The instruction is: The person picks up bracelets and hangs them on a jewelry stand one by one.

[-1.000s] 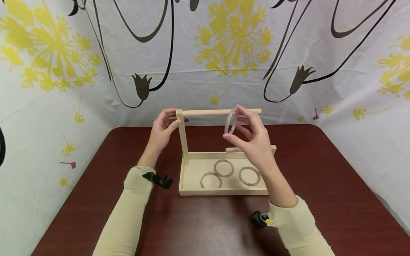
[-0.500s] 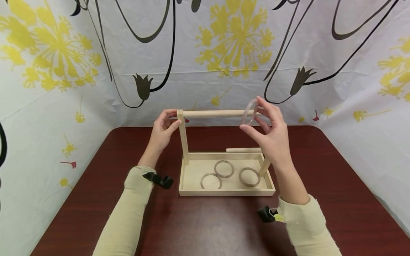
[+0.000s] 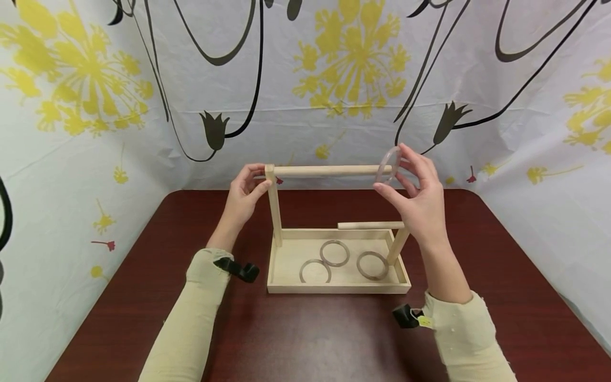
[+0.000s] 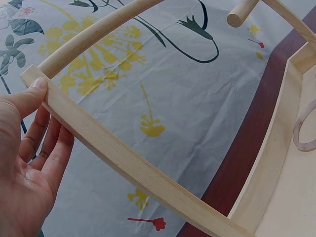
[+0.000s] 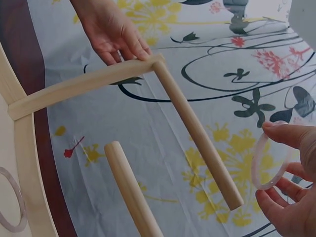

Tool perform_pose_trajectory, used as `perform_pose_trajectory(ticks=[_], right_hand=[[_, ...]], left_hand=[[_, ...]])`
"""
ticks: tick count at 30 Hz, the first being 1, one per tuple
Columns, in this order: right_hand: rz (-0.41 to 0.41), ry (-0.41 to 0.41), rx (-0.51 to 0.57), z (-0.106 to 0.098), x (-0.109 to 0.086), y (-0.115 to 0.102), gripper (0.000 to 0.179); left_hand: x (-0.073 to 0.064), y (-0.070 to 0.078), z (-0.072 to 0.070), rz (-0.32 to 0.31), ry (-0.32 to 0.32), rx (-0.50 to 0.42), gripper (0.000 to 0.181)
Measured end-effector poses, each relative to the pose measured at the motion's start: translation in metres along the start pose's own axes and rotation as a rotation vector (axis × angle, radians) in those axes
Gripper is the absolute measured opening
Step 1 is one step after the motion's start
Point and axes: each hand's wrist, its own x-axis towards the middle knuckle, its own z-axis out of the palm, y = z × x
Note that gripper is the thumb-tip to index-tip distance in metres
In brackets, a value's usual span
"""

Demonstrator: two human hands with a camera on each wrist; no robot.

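In the head view my left hand [image 3: 242, 199] grips the top of the tall left post [image 3: 275, 212] of a wooden stand, thumb in front and fingers behind. From that post an upper rod [image 3: 329, 170] runs right to a free end. My right hand [image 3: 422, 196] pinches a translucent pinkish bangle [image 5: 255, 168] between thumb and fingertips, held upright. The right wrist view shows this bangle apart from the rod, just beyond its free end. Three similar bangles lie flat in the stand's tray: one at the back [image 3: 334, 265], one front left [image 3: 315, 260], one at right [image 3: 372, 279].
A lower rod [image 3: 367, 225] points left from the short right post [image 3: 398, 244]. The tray's front wall [image 3: 334, 289] faces me on the dark red table [image 3: 305, 334]. Behind hangs a white cloth [image 3: 286, 127] with yellow flowers and dark stems.
My right hand has moved rightward with the bangle, from over the upper rod's right half to its free end. My left hand has stayed on the post. The tray's bangles lie as before.
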Motion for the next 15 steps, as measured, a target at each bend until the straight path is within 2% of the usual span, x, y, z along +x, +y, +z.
perform_pose_trajectory(ticks=[15], right_hand=[[0.035,0.006,-0.059,-0.002,0.001,0.021,0.073]], left_hand=[[0.0,-0.001,-0.001,0.001,-0.02,-0.014,0.035]])
